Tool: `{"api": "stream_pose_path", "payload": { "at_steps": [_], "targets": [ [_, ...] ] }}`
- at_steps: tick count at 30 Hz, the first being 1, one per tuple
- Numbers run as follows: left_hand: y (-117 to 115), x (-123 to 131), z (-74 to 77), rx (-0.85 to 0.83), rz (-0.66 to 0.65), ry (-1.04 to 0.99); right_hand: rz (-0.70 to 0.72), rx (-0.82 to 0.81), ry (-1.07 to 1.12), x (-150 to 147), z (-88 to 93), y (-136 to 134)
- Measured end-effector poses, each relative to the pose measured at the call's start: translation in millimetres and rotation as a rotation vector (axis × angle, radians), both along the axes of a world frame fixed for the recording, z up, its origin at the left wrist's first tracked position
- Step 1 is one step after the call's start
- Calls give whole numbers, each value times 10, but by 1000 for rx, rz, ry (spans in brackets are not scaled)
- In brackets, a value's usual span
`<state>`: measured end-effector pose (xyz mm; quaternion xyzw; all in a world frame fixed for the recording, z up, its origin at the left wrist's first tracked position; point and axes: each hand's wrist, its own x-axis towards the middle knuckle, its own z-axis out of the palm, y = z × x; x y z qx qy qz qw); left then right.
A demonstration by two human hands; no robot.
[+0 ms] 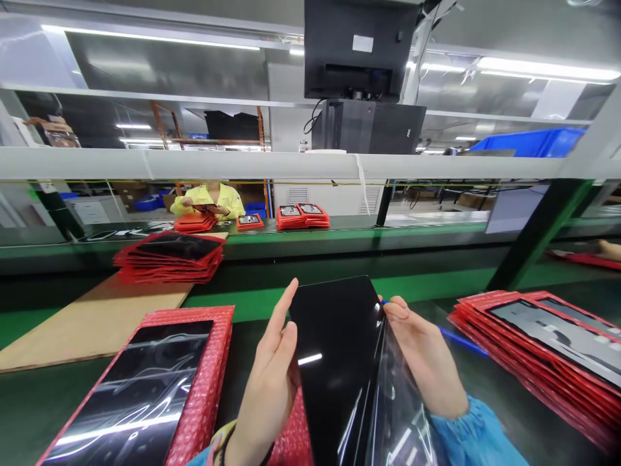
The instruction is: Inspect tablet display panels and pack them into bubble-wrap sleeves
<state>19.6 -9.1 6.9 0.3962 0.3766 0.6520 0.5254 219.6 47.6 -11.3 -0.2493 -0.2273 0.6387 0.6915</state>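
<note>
A glossy black tablet-like panel (334, 356) is held upright in front of me, between both hands. My left hand (269, 382) presses against its left edge with the fingers stretched along it. My right hand (422, 362) grips the right edge, where a clear plastic film (392, 401) hangs off the panel. Under my wrists lies red bubble wrap (291, 440).
Another black panel on a red bubble-wrap bag (204, 382) lies at the left. Red bag stacks sit at the right (548, 349) and far left (169, 259). A cardboard sheet (97, 320) lies on the green belt. A person in yellow (208, 200) works across the line.
</note>
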Motion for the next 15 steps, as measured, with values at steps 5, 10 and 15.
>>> {"api": "stream_pose_path", "payload": {
  "at_steps": [5,10,15],
  "targets": [
    [97,5,3,9,-108,-194,41,-39,61,23,-32,61],
    [141,-18,23,-51,-240,-371,85,-45,45,19,-64,128],
    [127,-57,37,-58,-265,-408,93,-33,1,44,-128,196]
  ]
}}
